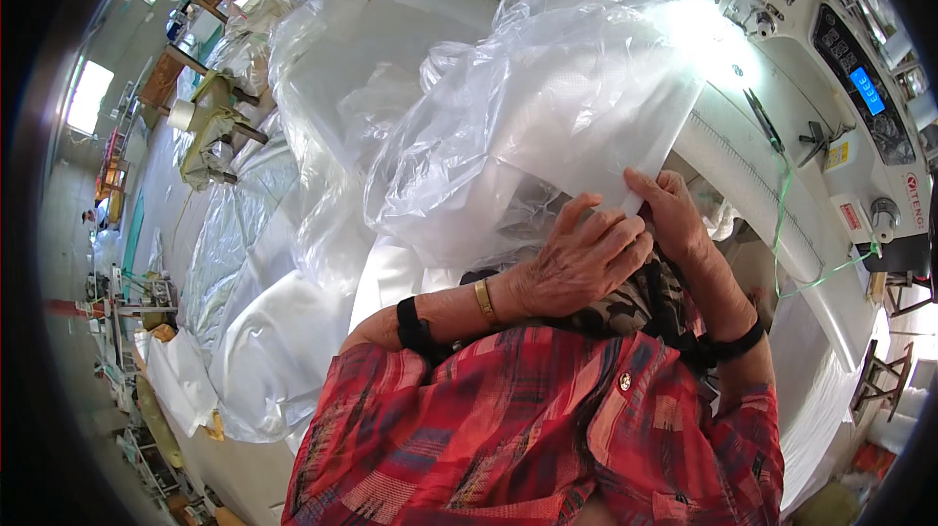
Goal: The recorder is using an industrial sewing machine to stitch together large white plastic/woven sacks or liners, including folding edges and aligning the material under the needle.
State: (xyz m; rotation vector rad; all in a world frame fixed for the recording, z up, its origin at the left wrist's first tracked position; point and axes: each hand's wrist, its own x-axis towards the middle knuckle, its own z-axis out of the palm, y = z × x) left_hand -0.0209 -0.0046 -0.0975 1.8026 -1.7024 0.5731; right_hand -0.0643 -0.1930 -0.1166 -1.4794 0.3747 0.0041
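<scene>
A large sheet of clear, crinkled plastic [459, 126] spreads out before me, with a whiter translucent layer in it. Its near corner comes down to my hands, just above my lap. My right hand [671, 216] pinches this corner between thumb and fingers. Close beside it, my left hand [591, 254] is closed with curled fingers at the same edge of the plastic sheet; its fingertips are partly hidden. To the right stands a white sewing machine [860, 165] with a lit blue display, its bright lamp shining on the plastic's far right edge.
Dark thread snips [764, 122] on a green cord [782, 223] lie on the machine bed by the needle area. A ruler-like strip [747, 184] runs along the table there. More plastic and white fabric [278, 350] hang down at left. A wooden stool [210, 121] stands farther off.
</scene>
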